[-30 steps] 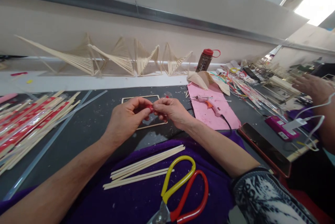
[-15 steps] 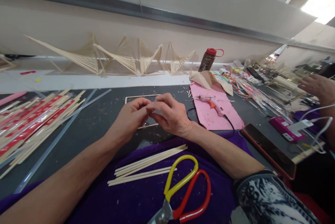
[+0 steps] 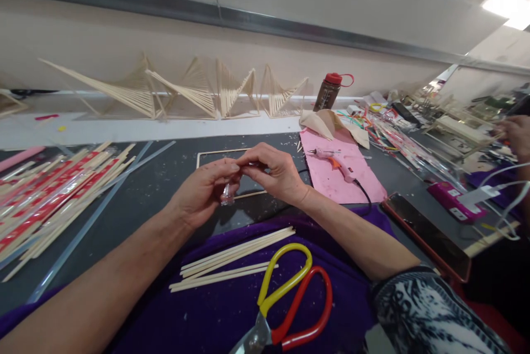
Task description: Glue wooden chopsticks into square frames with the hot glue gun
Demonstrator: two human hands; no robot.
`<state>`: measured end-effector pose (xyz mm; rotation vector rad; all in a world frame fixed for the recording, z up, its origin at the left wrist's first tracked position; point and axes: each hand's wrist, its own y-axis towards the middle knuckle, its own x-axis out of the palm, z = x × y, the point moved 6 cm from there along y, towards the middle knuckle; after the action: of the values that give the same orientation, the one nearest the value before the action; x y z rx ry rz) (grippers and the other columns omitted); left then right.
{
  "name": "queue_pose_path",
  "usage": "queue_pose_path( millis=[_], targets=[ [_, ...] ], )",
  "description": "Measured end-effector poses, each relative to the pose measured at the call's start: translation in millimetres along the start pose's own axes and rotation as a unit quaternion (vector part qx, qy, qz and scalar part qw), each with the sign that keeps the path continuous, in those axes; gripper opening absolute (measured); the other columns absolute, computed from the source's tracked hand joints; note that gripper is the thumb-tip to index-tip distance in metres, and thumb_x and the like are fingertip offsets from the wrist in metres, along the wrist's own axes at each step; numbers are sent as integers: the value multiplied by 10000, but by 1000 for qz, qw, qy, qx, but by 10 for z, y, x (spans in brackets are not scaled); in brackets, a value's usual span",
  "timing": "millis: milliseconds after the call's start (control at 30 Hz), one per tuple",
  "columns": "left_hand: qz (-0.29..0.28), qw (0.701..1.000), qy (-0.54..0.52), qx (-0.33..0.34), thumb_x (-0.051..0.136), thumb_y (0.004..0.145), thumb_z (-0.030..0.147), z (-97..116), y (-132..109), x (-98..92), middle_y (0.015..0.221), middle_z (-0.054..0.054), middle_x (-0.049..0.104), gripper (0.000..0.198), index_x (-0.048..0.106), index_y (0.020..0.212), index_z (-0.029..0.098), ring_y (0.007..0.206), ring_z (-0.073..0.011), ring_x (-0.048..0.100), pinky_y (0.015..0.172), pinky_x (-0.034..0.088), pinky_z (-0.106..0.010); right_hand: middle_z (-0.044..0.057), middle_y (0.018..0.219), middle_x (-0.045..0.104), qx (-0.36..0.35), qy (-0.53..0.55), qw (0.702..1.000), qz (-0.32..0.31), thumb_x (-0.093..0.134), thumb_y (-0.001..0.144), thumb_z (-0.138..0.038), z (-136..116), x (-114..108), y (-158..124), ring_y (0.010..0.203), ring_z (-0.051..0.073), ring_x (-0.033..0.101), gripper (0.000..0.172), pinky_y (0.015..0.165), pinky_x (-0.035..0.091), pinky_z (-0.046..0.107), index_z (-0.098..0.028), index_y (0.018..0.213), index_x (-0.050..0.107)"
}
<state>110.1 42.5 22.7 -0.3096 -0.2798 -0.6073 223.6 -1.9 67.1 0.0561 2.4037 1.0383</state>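
Observation:
My left hand (image 3: 202, 188) is closed around a small crumpled piece of clear plastic (image 3: 227, 193), which sticks out below its fingers. Fingertip to fingertip with it, my right hand (image 3: 279, 174) is pinched; whatever lies between its fingers is hidden. Beneath both hands, a rectangular frame of thin wooden sticks (image 3: 219, 151) lies flat on the dark tabletop, partly covered by them. Closer to me, several loose wooden sticks (image 3: 236, 254) rest on purple cloth (image 3: 153, 315). Beside these are scissors (image 3: 266, 305) with one yellow and one red handle.
A pink glue gun (image 3: 337, 163) lies on a pink sheet (image 3: 323, 191) at right, near a phone (image 3: 426, 235) and a power bank (image 3: 453, 202). Bagged sticks (image 3: 62, 194) cover the left. Twisted stick models (image 3: 182, 89) and a bottle (image 3: 327, 91) stand behind. Another person's hand (image 3: 517, 133) is far right.
My left hand has turned and dropped slightly, so the clear plastic now shows below its fingers. My right hand has shifted a little. The other person's hand has moved rightward.

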Motion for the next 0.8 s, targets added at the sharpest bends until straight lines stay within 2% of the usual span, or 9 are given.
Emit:
queue_pose_path(
  millis=[133,267,367,500,600,800],
  targets=[
    [-16,1000,-2,-4,629,679,272,-10,-4,2,562,21,471,160,547,666,135,437,-57,416,381,329,-177,-3,840,604,41,46,998,1,537,824,-180,5,17,-9,769,90,574,94,700,476,224,-187,903,590],
    [-7,1000,-17,13,655,669,238,14,-20,17,571,22,477,142,563,664,130,449,-40,404,395,325,-159,-12,819,601,91,89,992,10,535,801,-198,40,30,-15,752,90,577,74,695,477,230,-185,862,575],
    [-6,1000,-7,19,682,651,212,12,-34,42,500,47,432,136,571,686,143,407,-35,346,369,274,-158,-27,750,582,144,111,983,16,550,753,-197,105,27,-18,682,81,546,51,637,458,220,-179,797,569],
    [0,997,41,57,700,645,208,28,-47,49,473,57,453,156,566,714,169,395,-47,359,383,266,-168,-38,687,559,180,107,978,-2,549,701,-184,147,22,-14,609,74,499,38,561,415,207,-173,733,566],
    [1,995,71,71,711,641,212,38,-60,58,497,57,479,173,559,713,171,393,-38,352,391,251,-167,-33,692,566,164,78,983,-5,537,697,-184,123,-9,-1,599,72,494,55,550,402,205,-170,738,570],
    [3,993,87,79,686,681,266,44,-68,63,475,57,451,159,564,701,165,408,-51,363,404,268,-186,-23,728,568,91,-7,995,-27,498,757,-166,37,-22,10,621,70,512,61,585,416,199,-169,773,557]
  ],
)
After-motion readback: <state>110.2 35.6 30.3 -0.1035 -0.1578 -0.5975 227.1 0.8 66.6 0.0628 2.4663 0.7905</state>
